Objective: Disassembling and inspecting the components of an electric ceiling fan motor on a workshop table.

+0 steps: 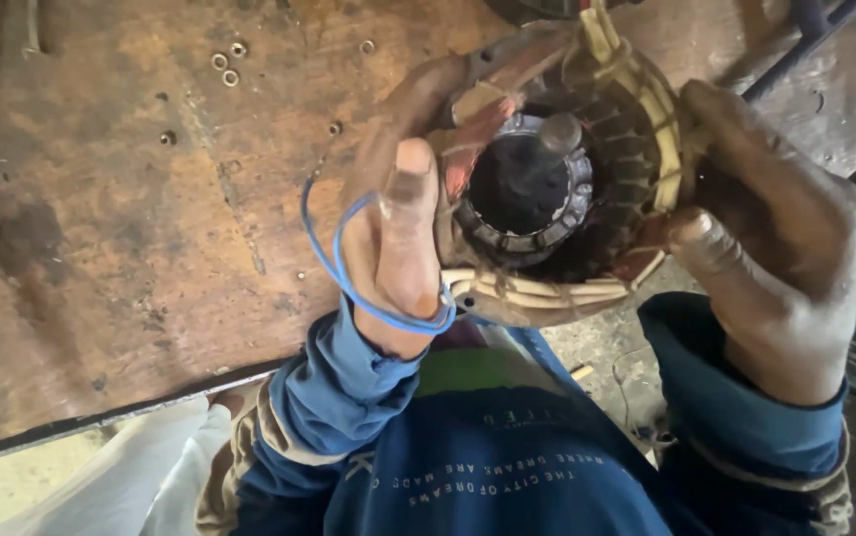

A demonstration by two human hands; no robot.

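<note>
Both hands' grip [398, 228] [775, 258] clasps a motor stator [567, 189] above a stained wooden workbench [130, 218].

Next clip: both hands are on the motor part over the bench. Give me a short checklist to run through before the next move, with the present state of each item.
1. Left hand grips the stator: ok, thumb lies across its rim.
2. Right hand supports the other side: ok, fingers wrap the edge.
3. Shaft sits in the middle of the bore: ok, it points toward the camera.
4. Blue wire free of snags: not ok, it loops around the left thumb and wrist.
5. Windings intact: cannot tell, partly hidden by the hands.
6. Loose nuts stay out of the way: ok, they lie on the bench, apart from the hands.
</note>
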